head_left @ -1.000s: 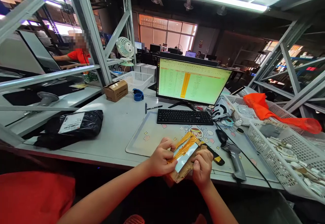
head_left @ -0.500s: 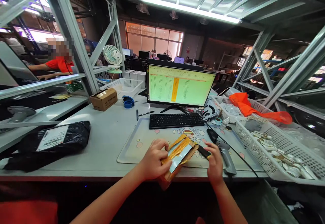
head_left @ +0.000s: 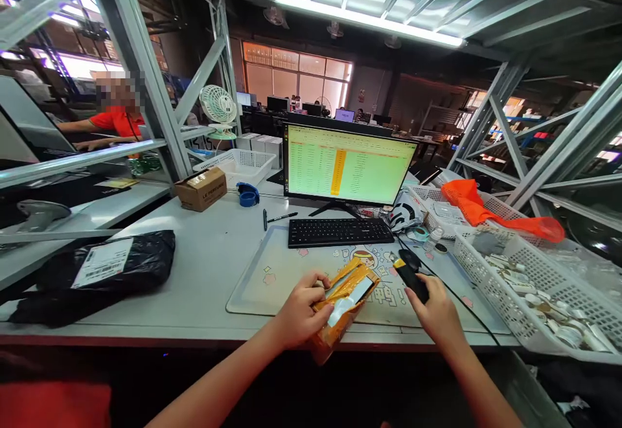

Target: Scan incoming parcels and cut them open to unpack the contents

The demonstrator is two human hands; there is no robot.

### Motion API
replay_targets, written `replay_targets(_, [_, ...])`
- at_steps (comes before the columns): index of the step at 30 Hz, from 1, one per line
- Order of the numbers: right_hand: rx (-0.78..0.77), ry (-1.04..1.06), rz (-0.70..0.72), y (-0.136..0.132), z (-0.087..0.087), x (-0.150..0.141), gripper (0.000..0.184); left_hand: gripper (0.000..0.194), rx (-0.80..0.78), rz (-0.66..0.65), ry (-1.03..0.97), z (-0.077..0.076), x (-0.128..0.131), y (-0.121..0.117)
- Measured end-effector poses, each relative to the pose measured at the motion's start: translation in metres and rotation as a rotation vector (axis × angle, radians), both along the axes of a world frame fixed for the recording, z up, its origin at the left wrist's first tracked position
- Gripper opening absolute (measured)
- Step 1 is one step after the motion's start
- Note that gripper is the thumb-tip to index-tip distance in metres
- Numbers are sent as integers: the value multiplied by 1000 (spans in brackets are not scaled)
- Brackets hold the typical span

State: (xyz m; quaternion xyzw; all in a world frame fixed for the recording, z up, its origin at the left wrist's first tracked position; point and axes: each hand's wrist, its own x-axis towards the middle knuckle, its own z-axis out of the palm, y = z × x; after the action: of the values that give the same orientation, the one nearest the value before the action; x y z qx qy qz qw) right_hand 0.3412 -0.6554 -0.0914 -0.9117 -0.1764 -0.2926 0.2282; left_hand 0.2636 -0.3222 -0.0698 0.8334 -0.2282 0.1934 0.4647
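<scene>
My left hand (head_left: 305, 311) is closed on a small box (head_left: 352, 295) wrapped in yellow-brown tape, its thumb and fingers at the near left side. The wrapping is split along the top, and a pale surface shows inside. The box tilts over the front edge of the desk mat (head_left: 272, 292). To its right, and apart from it, my right hand (head_left: 437, 308) grips a black and yellow utility knife (head_left: 412, 280). The knife points up and left, near a black mouse (head_left: 411, 259).
A monitor (head_left: 347, 162) and keyboard (head_left: 340, 232) stand behind. White baskets (head_left: 490, 279) with small items line the right. A black parcel (head_left: 146, 263), a cardboard box (head_left: 201, 188) and a blue tape roll (head_left: 248, 196) lie left. A co-worker (head_left: 116, 120) sits beyond the frame.
My right hand has moved right, drawing the utility knife away from the box and turning it upward. The left hand keeps its hold on the box.
</scene>
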Motion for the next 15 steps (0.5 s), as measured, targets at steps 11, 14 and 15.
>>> replay_targets(11, [-707,-86,353,42,105,-67,49,30,-57,-14,-24,-8,5,-15])
replay_targets(14, [-754,-20,388,50,119,-64,49,35,-59,-20,-41,-7,4,-18])
replay_targets(15, [-753,5,398,52,124,-63,49,36,-68,-21,-34,-7,4,-19])
